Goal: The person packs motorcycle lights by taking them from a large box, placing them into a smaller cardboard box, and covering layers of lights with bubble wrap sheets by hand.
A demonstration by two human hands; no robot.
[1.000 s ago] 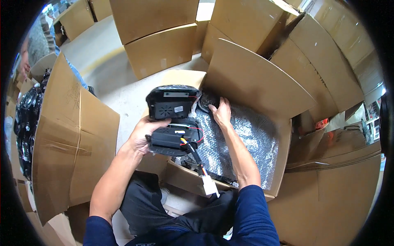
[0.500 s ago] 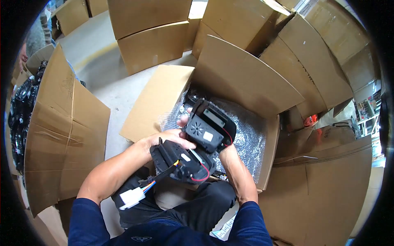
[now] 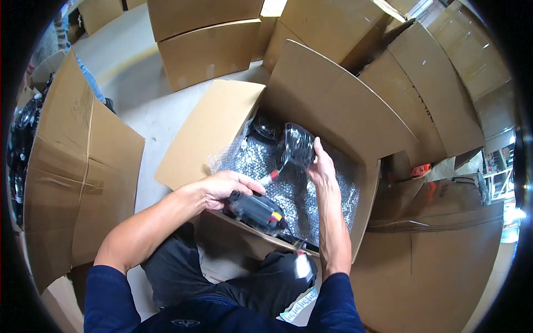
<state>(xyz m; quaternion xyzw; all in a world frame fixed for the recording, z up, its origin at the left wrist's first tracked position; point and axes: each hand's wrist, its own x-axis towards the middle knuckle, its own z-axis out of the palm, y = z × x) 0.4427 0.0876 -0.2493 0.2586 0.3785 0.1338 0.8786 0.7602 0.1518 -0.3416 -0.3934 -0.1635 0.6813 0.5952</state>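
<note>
The left hand is angled inward and curled around a black boxy plastic unit above the near edge of an open brown cardboard box; by the right hand, extended forward, a glossy black rounded unit is held (farther in). The units, earlier overlapping, have been parted.

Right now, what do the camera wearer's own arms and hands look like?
Left hand and right hand bare: no gloves, rings or watch visible. Short navy-blue fabric sleeves cover the upper arms, forearms uncovered. No cables or sleeve markings visible.
</note>
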